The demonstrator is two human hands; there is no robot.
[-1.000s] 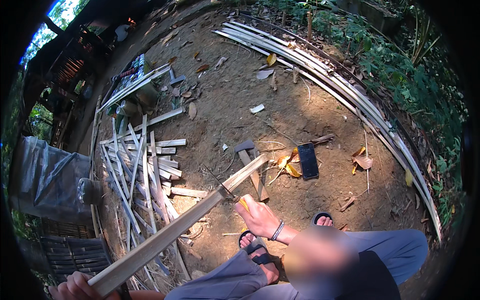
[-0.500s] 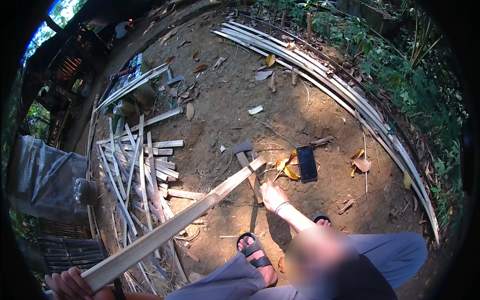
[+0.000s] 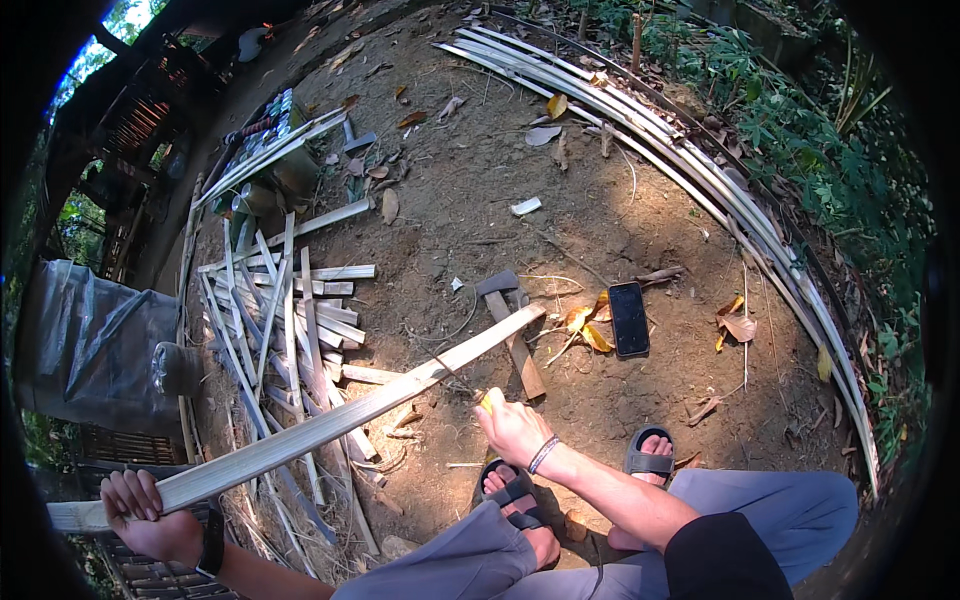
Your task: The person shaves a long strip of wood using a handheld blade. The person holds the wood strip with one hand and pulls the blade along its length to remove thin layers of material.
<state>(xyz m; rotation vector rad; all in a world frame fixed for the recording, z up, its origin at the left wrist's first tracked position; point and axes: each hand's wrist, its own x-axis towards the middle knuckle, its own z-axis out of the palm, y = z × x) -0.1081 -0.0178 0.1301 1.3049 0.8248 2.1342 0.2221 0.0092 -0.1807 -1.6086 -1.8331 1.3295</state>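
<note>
My left hand is wrapped round the near end of a long, pale split-bamboo slat, which slants up to the right across the view. Below the slat's far part, my right hand is closed on a small yellow-handled tool; its working end is too thin and blurred to make out. Just beyond that hand, a hatchet with a dark head and wooden handle lies on the dirt, partly covered by the slat's tip.
A heap of bamboo slats lies at the left. Long pale strips curve along the right side. A black phone rests beside yellow leaves. At far left stands a plastic-covered bundle. My sandalled foot is close below my right hand.
My right hand has drawn back toward me and left, away from the hatchet handle. My left hand has risen into fuller view, and the slat now lies at a flatter slant.
</note>
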